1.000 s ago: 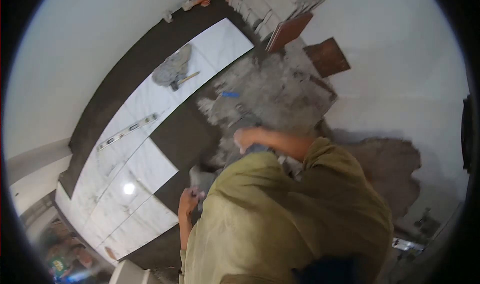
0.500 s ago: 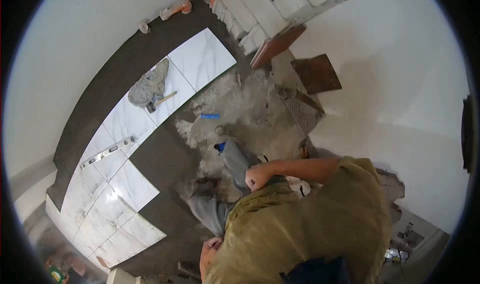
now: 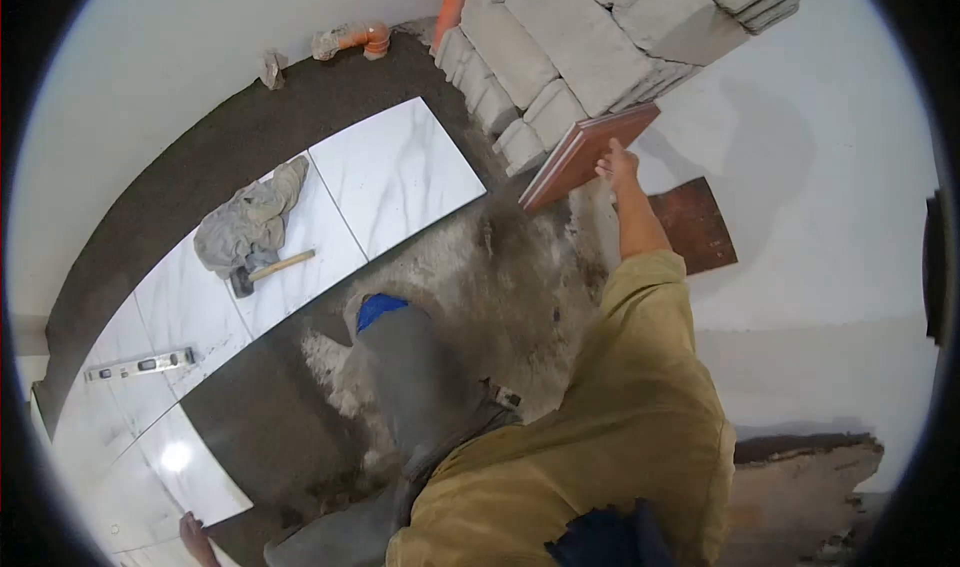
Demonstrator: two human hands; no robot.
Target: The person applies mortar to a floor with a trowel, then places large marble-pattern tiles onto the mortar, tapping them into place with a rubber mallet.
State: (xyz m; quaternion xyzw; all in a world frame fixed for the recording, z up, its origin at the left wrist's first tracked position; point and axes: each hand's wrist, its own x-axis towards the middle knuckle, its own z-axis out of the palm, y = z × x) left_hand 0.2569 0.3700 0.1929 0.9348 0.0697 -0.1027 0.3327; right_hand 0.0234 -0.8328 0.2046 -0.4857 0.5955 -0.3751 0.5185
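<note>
My right hand [image 3: 618, 164] is stretched out to the reddish-brown backs of tiles [image 3: 585, 162] leaning against the stack of white blocks. Its fingers are apart and overlap the tile face in this view. My left hand [image 3: 198, 540], small and dim at the lower left, lies by the corner of a laid white marbled tile [image 3: 195, 472], fingers stretched out. On the laid tiles rest a rubber mallet [image 3: 268, 271] with a wooden handle, a crumpled grey plastic bag [image 3: 250, 217] and a spirit level [image 3: 140, 364].
White blocks [image 3: 560, 37] are stacked against the wall, beside an orange pipe [image 3: 453, 5]. Another orange pipe elbow [image 3: 372, 39] sticks out at the back wall. A brown square piece [image 3: 695, 227] leans by the right wall. Dark mortar [image 3: 270, 407] borders the laid tiles.
My right hand has left my thigh and reached forward to the leaning tiles. My left hand has moved out from my side to the laid tiles. My body and view have shifted forward.
</note>
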